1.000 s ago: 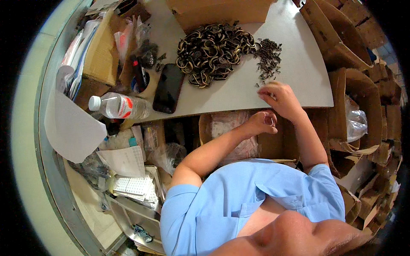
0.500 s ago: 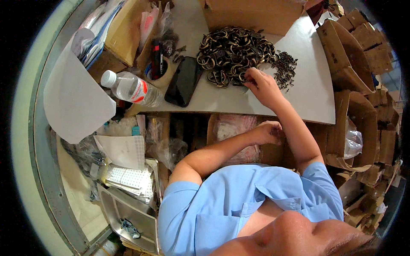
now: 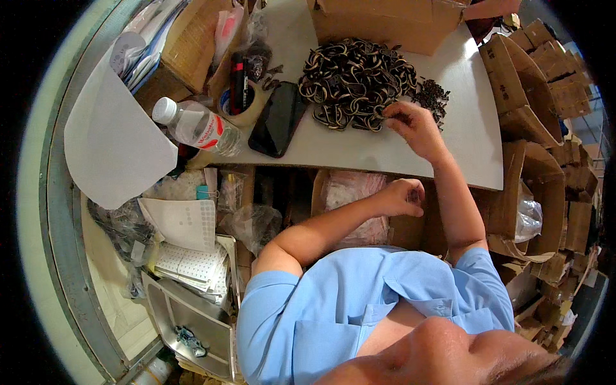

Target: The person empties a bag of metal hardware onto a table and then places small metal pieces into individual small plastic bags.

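Observation:
A heap of dark, brass-edged metal rings or buckles (image 3: 356, 80) lies on the pale table. At the heap's right front edge is my right hand (image 3: 416, 130), its thumb and fingers pinched together against the rings. Whatever sits between those fingertips is too dark and small to name. To the right of the heap, and partly behind my right hand, is a smaller pile of tiny dark pieces (image 3: 433, 96). My left hand (image 3: 399, 197) hangs below the table's front edge with its fingers curled round. Something dark shows inside that curl, but I cannot make it out.
Left of the heap lie a black phone (image 3: 277, 120), a clear water bottle (image 3: 199, 128) and a tape roll (image 3: 247, 110) holding a marker. A cardboard box (image 3: 385, 25) stands behind the heap. Open cartons (image 3: 523, 96) line the right. Another person's bare forearm (image 3: 493, 8) reaches in at the top.
My right hand has shifted slightly right along the heap's edge. My left hand has turned, so its curled thumb and fingers show more. The other person's forearm has come into view.

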`<act>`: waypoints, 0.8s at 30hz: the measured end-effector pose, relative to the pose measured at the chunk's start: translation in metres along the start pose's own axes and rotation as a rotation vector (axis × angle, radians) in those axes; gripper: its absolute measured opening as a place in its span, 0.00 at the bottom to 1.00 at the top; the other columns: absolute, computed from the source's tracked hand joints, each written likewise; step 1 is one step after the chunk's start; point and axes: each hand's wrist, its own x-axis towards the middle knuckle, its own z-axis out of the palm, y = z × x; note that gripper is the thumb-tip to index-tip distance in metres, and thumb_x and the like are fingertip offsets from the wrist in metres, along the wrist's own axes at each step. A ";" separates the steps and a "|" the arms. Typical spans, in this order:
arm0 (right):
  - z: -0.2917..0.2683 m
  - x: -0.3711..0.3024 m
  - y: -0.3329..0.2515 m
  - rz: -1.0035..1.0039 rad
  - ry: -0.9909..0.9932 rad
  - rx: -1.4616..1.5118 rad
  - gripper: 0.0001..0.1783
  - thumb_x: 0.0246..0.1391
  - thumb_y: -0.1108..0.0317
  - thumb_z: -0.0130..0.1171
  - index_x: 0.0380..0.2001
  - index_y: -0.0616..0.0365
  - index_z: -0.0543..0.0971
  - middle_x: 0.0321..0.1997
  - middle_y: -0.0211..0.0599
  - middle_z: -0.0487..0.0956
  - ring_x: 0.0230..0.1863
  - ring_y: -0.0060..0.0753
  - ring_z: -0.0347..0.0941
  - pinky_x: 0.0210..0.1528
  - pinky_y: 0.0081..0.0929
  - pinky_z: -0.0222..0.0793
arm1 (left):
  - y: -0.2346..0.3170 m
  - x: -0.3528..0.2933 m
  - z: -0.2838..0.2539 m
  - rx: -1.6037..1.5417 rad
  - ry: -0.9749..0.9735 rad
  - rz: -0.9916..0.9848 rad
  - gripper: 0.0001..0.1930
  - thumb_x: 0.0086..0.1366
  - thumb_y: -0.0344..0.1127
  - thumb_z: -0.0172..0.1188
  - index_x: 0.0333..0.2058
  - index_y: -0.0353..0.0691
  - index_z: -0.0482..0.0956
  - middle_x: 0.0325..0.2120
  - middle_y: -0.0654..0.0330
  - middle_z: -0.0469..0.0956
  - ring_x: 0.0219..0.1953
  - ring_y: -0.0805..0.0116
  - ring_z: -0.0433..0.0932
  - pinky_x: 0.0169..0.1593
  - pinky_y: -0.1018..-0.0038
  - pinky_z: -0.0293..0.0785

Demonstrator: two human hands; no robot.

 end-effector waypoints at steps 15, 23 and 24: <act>0.009 0.005 -0.011 -0.371 0.078 -0.359 0.14 0.48 0.76 0.55 0.41 0.60 0.72 0.38 0.42 0.77 0.43 0.46 0.73 0.45 0.36 0.68 | -0.015 0.003 0.003 0.066 -0.006 0.078 0.18 0.46 0.37 0.70 0.33 0.37 0.73 0.28 0.61 0.74 0.32 0.72 0.72 0.38 0.74 0.70; -0.009 -0.028 -0.017 -0.295 -0.271 -0.395 0.10 0.48 0.77 0.56 0.37 0.60 0.77 0.38 0.40 0.78 0.44 0.42 0.74 0.44 0.32 0.69 | -0.008 -0.001 0.002 0.044 -0.019 0.024 0.18 0.48 0.40 0.70 0.32 0.38 0.73 0.25 0.62 0.74 0.30 0.73 0.73 0.36 0.74 0.71; -0.010 -0.032 -0.012 -0.339 -0.346 -0.543 0.11 0.48 0.78 0.56 0.37 0.60 0.77 0.37 0.40 0.78 0.43 0.43 0.74 0.44 0.34 0.70 | -0.010 0.000 0.003 0.047 -0.014 0.062 0.18 0.48 0.41 0.70 0.32 0.38 0.73 0.25 0.62 0.74 0.30 0.74 0.73 0.36 0.73 0.71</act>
